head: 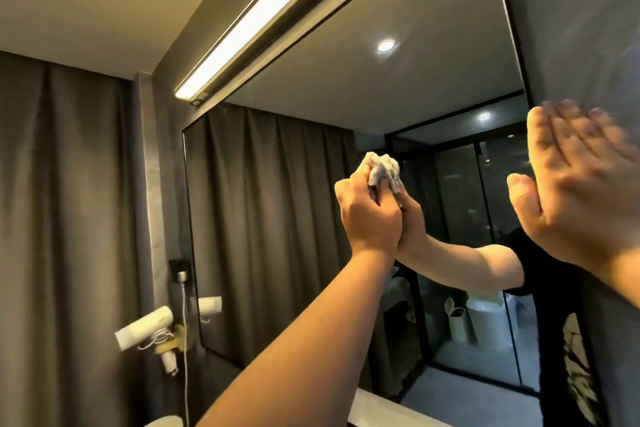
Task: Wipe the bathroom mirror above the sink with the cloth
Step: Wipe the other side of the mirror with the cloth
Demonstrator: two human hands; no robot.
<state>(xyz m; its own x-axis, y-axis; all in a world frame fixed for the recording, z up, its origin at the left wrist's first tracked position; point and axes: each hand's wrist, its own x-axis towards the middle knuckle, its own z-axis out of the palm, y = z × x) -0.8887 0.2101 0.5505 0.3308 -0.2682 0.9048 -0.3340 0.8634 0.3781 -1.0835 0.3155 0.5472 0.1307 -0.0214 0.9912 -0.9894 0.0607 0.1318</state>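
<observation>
The large wall mirror [304,191] fills the middle of the head view and reflects a curtain, a glass shower enclosure and my own arm. My left hand [370,218] is raised against the glass near its centre. It grips a crumpled pale cloth [382,168], which bulges out above my fingers and touches the mirror. My right hand [575,191] is up at the right with its fingers straight and together, blurred. It is by the grey panel [588,28] along the mirror's right edge and holds nothing.
A lit light bar [263,14] runs above the mirror. A white hair dryer [145,326] hangs in a wall holder to the mirror's left, with its cord dangling. A grey curtain [69,218] covers the left side. A white counter edge [374,406] shows at the bottom.
</observation>
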